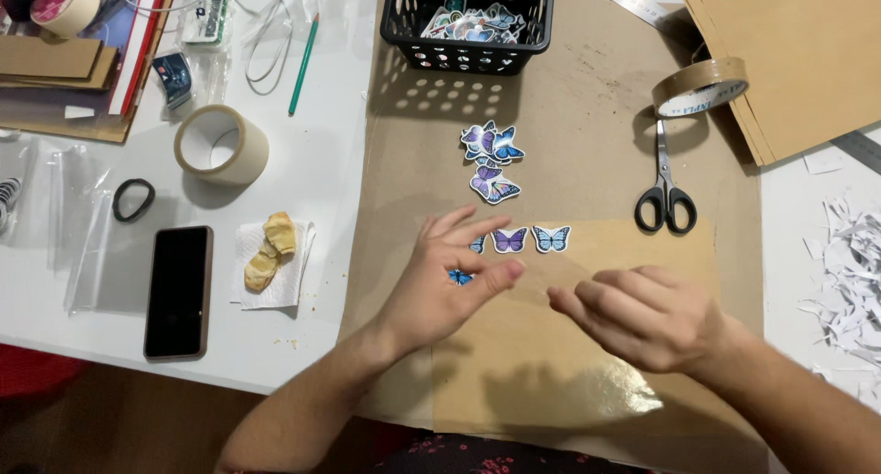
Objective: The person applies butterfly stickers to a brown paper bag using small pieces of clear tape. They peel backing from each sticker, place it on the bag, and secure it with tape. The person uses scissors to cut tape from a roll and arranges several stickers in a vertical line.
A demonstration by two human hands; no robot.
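Left hand (450, 277) is observed over a glossy brown sheet (551, 364), fingers spread and loosely curled, with a small blue butterfly sticker (460, 277) seen beneath the fingers; whether it is pinched or merely covered cannot be told. Right hand (647, 313) is held just beside the left, above the same sheet, fingers bent inward and close together, nothing visibly gripped. Two further butterfly stickers, one purple (509, 240) and one pale blue (551, 238), are laid in a row on the sheet's upper edge, just beyond the left fingertips. A small pile of butterfly stickers (490, 164) is noted further up on the cardboard mat (587, 134). Black-handled scissors (664, 185) and a roll of brown tape (699, 86) lie to the right; a black basket (468, 24) holding more stickers stands at the top. A dark phone (178, 292) rests on the white table (312, 176) at left.
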